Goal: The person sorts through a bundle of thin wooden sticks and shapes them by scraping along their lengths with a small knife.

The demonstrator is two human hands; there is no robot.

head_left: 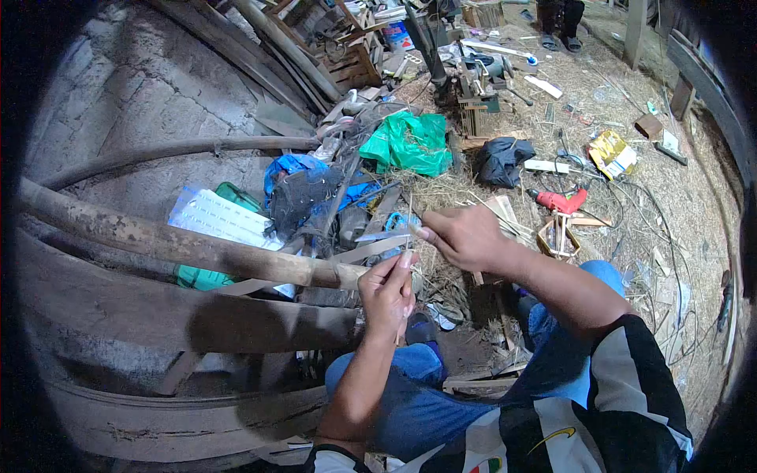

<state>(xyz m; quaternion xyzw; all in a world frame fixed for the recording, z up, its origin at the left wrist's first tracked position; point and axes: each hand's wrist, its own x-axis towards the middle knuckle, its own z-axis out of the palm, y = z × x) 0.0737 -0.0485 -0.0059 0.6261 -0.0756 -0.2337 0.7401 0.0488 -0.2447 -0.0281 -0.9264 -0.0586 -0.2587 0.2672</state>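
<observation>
In the head view my left hand (pixel 385 293) is closed around a thin wooden stick (pixel 410 209), which stands nearly upright and pokes out above and below the fingers. My right hand (pixel 467 239) is closed just above it, at the right. From its fingers a knife blade (pixel 382 236) points left and crosses the stick, seemingly touching it. The knife's handle is hidden inside my right hand. Both hands are held above my knees, close together.
A thick wooden pole (pixel 181 248) runs in from the left. A green plastic bag (pixel 408 145), a black bag (pixel 503 161), a red power drill (pixel 558 201) and a small wooden frame (pixel 558 239) lie ahead. A person's sandaled feet (pixel 561 42) show at the far back.
</observation>
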